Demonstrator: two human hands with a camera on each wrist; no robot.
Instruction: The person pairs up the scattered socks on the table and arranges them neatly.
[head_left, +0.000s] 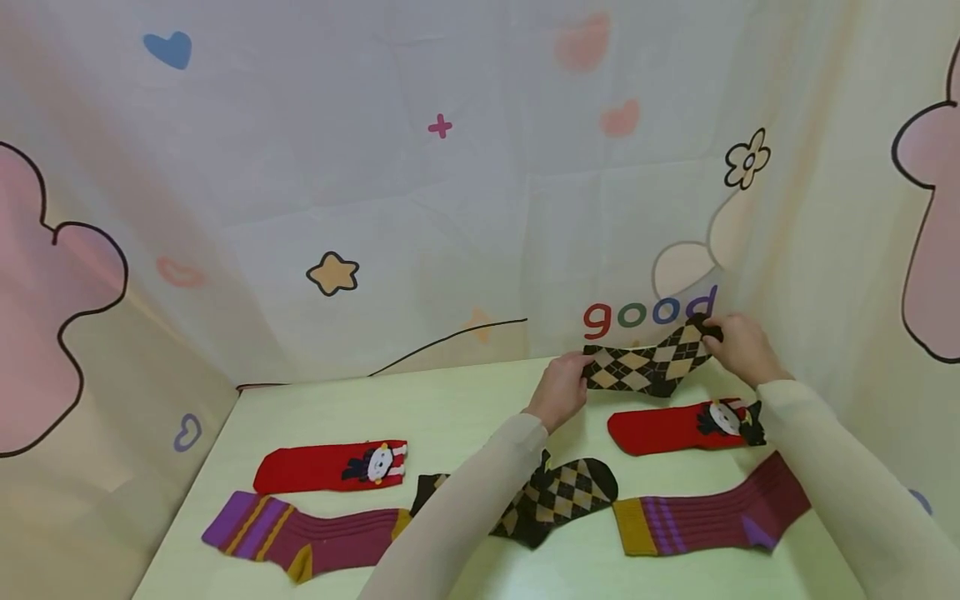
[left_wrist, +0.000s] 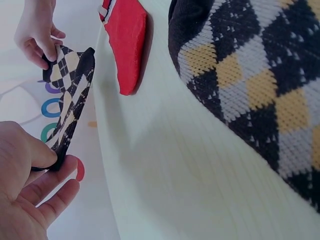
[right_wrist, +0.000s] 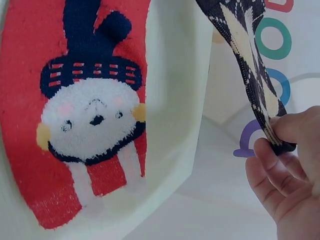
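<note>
A dark argyle sock (head_left: 637, 371) with beige and tan diamonds is stretched between both hands at the back right of the table. My left hand (head_left: 560, 388) pinches its cuff end between thumb and fingers. At the toe end, my right hand (head_left: 742, 346) pinches the dark tip, a little higher than the left. The left wrist view shows this sock (left_wrist: 70, 112) hanging slightly twisted between the two hands. A matching argyle sock (head_left: 573, 492) lies on the table, its middle hidden by my left forearm. Below my right hand lies a red sock (head_left: 652, 429) with a white animal face.
Another red sock (head_left: 307, 469) lies on the left of the table (head_left: 465, 400). In front of it is a maroon sock (head_left: 345, 542) with purple and mustard bands; a second maroon sock (head_left: 705, 521) lies front right. A printed curtain (head_left: 450, 200) rises behind the table.
</note>
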